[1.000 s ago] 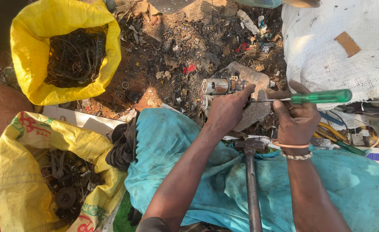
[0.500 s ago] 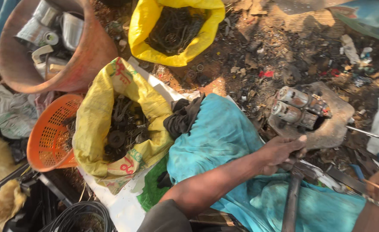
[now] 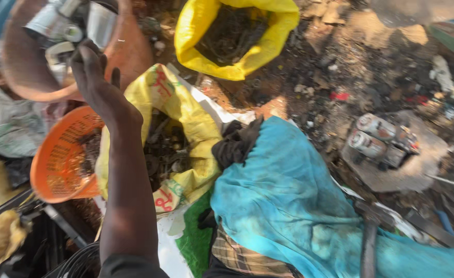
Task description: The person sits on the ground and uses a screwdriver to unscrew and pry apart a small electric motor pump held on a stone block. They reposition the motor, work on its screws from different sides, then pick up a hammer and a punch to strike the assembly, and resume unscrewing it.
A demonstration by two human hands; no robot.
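Over the terracotta tub [image 3: 129,56] at upper left, left hand [image 3: 95,77] raised, fingers loosely spread, grip released, holding nothing visible. Nearest below: metal cans [image 3: 57,23], probably light, stiff, sharp-rimmed, best taken round the body. Beside: orange basket [image 3: 57,159], yellow sack [image 3: 186,128] of dark scrap. Right hand out of view.

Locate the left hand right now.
Head view, upper left: the left hand reaches over the brown tub's rim, just above the orange basket.
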